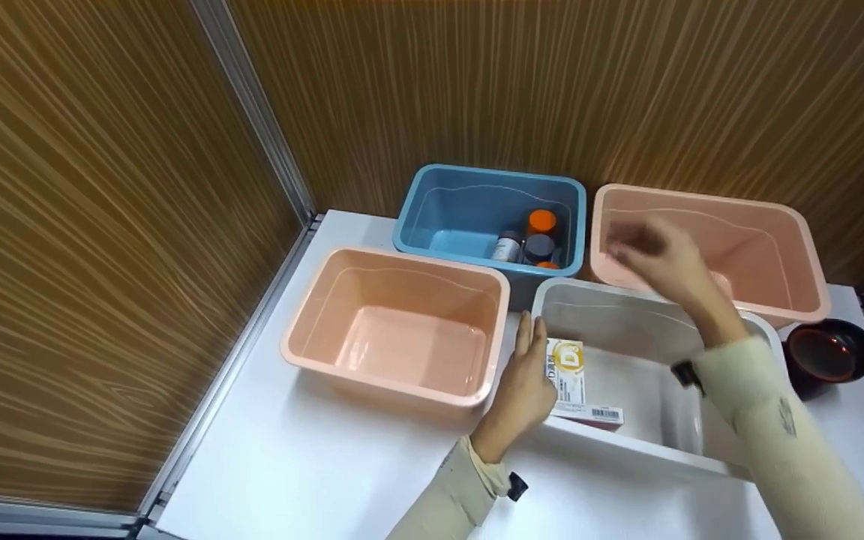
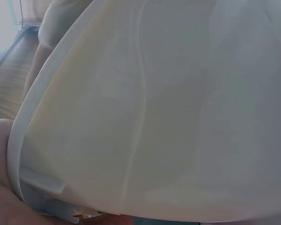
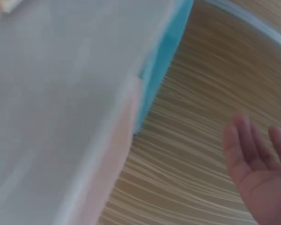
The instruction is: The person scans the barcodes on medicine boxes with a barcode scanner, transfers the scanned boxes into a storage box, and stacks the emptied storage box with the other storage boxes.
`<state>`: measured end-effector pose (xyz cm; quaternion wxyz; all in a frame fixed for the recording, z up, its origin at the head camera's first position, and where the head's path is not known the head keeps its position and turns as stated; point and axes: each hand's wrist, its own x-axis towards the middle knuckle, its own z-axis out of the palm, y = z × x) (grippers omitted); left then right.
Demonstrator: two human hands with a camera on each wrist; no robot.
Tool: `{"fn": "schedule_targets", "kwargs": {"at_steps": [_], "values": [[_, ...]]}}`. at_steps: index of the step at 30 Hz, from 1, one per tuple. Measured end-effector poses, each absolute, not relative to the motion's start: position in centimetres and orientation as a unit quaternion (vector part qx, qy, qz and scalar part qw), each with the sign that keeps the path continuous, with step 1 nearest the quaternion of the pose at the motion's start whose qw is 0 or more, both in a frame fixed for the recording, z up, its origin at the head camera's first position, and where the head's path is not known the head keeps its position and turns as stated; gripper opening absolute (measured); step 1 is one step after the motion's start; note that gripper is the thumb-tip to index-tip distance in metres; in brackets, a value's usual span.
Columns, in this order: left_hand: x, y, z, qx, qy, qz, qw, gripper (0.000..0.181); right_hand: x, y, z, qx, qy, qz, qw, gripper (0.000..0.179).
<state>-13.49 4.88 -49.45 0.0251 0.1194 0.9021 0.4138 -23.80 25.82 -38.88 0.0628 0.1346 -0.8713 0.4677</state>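
Head view: white bin (image 1: 634,390) stands at the front, with two boxes at its left end, a yellow-and-white box (image 1: 567,367) by the left wall and a white box with a barcode (image 1: 589,413) just beside it. Left hand (image 1: 523,384) is at the bin's left rim, two fingers straight; thumb hidden, so I cannot tell whether it pinches the rim. Right hand (image 1: 664,255) hangs raised over the border of this bin and the right pink bin (image 1: 766,251), blurred, fingers bent. Bottles (image 1: 507,249) sit in the blue bin (image 1: 469,196); the left pink bin (image 1: 409,345) is beside the left hand, a dark pot (image 1: 826,352) at far right

Left wrist view: white wall fills the frame, the left hand at its rim in the lower corner; the fingers' hold is unclear

Right wrist view: right palm faces the camera, fingers loosely spread, no object seen in it. White wall blurred, a box corner at the upper edge

Step, as judged: sorting among the bins, left hand steadying the white one, right hand free between picks. Next move probably calls for the right hand to lower past the rim and pinch one box by its narrow edges, without dragging its neighbour
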Motion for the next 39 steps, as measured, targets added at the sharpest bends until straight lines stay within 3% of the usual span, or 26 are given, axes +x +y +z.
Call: {"fn": "schedule_targets", "kwargs": {"at_steps": [8,13,18,24,32,39], "values": [[-13.3,3.9,-49.6,0.127,0.903,0.410,0.011,0.087,-22.7,25.4,-45.2,0.291,-0.883,0.357,-0.090,0.030],[-13.3,3.5,-49.6,0.124,0.905,0.407,0.007,0.089,-23.2,23.8,-49.1,0.321,-0.882,0.286,-0.192,0.046],[-13.1,3.5,-49.6,0.124,0.905,0.406,0.014,0.091,-23.0,23.0,-51.5,0.318,-0.879,0.250,-0.254,0.064],[-13.1,3.5,-49.7,0.124,0.911,0.394,0.004,0.090,-22.8,22.7,-51.9,0.301,-0.870,0.275,-0.279,0.066],[-12.9,3.2,-49.7,0.126,0.913,0.389,0.012,0.086,-23.0,22.5,-51.1,0.300,-0.881,0.273,-0.243,0.054],[-12.8,3.0,-49.7,0.125,0.911,0.392,0.014,0.086,-22.9,22.0,-51.3,0.285,-0.885,0.267,-0.256,0.043]]}}
